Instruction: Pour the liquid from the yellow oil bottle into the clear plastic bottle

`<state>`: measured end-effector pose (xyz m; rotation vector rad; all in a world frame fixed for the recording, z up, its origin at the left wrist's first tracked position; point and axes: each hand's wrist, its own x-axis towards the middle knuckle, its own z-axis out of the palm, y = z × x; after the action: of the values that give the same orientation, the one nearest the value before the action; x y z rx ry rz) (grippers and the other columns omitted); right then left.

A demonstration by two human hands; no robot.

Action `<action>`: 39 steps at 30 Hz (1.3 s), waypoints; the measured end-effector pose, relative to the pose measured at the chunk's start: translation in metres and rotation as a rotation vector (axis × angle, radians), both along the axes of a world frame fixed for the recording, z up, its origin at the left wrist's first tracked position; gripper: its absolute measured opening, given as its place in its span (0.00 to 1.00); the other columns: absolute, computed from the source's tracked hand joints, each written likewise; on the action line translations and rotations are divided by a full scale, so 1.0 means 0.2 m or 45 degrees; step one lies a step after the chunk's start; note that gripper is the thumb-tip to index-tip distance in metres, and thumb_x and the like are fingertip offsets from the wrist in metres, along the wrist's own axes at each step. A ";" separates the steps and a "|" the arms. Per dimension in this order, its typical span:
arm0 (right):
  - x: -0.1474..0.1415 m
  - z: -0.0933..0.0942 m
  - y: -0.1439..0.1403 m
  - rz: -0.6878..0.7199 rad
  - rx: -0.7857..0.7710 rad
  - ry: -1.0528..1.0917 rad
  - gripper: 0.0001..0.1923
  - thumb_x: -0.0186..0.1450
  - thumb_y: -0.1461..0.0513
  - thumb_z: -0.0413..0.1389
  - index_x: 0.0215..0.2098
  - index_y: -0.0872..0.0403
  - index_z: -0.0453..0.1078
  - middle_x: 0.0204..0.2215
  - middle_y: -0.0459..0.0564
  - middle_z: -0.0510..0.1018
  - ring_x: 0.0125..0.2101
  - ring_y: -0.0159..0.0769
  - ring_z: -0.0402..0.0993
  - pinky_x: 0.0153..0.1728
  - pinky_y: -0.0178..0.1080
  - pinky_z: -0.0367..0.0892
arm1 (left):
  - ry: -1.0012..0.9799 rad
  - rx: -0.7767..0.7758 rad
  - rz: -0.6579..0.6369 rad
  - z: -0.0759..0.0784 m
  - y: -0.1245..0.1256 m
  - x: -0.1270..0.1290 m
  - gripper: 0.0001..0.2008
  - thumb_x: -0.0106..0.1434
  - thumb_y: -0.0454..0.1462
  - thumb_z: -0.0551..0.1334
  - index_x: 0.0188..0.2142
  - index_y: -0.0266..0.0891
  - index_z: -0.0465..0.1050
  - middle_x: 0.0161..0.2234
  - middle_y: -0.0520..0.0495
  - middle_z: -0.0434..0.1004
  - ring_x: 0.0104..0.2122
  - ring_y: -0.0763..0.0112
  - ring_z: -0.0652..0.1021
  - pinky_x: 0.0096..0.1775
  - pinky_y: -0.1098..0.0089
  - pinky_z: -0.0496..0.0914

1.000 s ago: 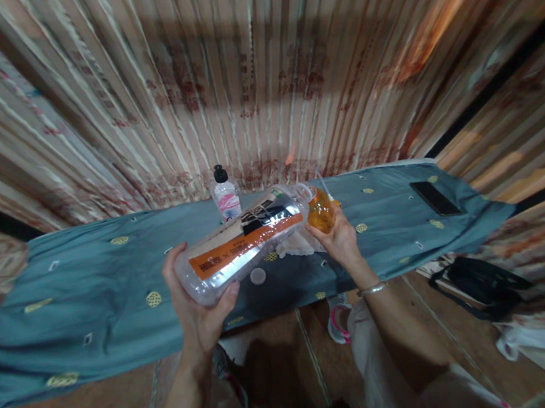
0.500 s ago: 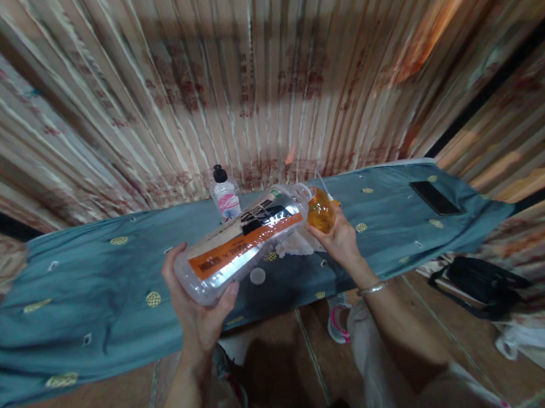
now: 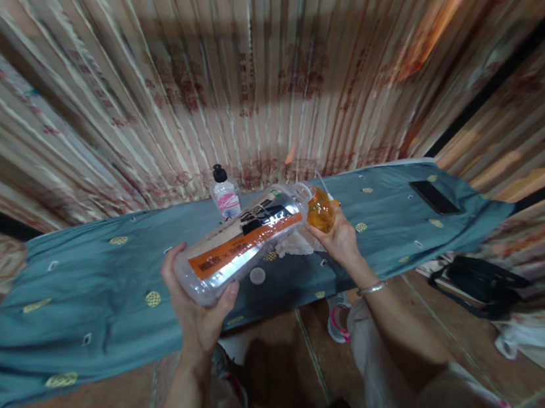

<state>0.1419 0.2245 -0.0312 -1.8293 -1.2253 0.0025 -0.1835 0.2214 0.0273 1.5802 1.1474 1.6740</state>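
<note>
My left hand (image 3: 201, 312) is wrapped round the base of a large clear plastic bottle (image 3: 245, 244) with an orange, black and silver label. The bottle is tilted, its neck pointing right and somewhat up. At its mouth is a small clear container of amber liquid (image 3: 320, 211), gripped in my right hand (image 3: 340, 238). Whether the two rims touch I cannot tell. Behind the large bottle stands a small bottle (image 3: 226, 196) with a black cap and a pink label. Crumpled white tissue (image 3: 300, 243) lies beneath the bottle's neck, and a white round cap (image 3: 257, 276) sits nearer to me.
A blue patterned cloth (image 3: 97, 278) covers the narrow table. On its right lies a dark phone (image 3: 433, 197). Pleated curtains (image 3: 258, 86) hang close behind and at both sides. A black bag (image 3: 481, 284) rests low at the right, off the table.
</note>
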 end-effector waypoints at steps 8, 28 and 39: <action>0.00 -0.01 0.00 -0.008 0.010 -0.027 0.44 0.62 0.41 0.66 0.67 0.58 0.67 0.58 0.67 0.83 0.57 0.59 0.83 0.58 0.56 0.79 | -0.029 -0.013 -0.025 0.00 0.00 0.00 0.48 0.47 0.56 0.79 0.63 0.45 0.67 0.53 0.40 0.74 0.50 0.48 0.78 0.55 0.47 0.75; 0.00 0.01 0.00 0.000 -0.012 0.011 0.45 0.62 0.42 0.67 0.67 0.59 0.66 0.60 0.68 0.81 0.59 0.60 0.81 0.61 0.58 0.76 | -0.002 -0.001 -0.019 0.01 0.00 0.00 0.47 0.47 0.55 0.79 0.62 0.47 0.67 0.52 0.42 0.74 0.48 0.51 0.78 0.53 0.50 0.75; 0.01 0.00 0.00 0.000 0.003 -0.012 0.46 0.63 0.39 0.66 0.67 0.58 0.66 0.61 0.68 0.81 0.60 0.59 0.80 0.61 0.58 0.76 | -0.006 -0.025 -0.013 0.01 0.00 0.00 0.48 0.47 0.56 0.79 0.63 0.46 0.67 0.52 0.40 0.73 0.50 0.46 0.78 0.55 0.46 0.75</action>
<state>0.1434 0.2249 -0.0320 -1.8294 -1.2312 -0.0078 -0.1826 0.2209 0.0302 1.5665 1.1481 1.6549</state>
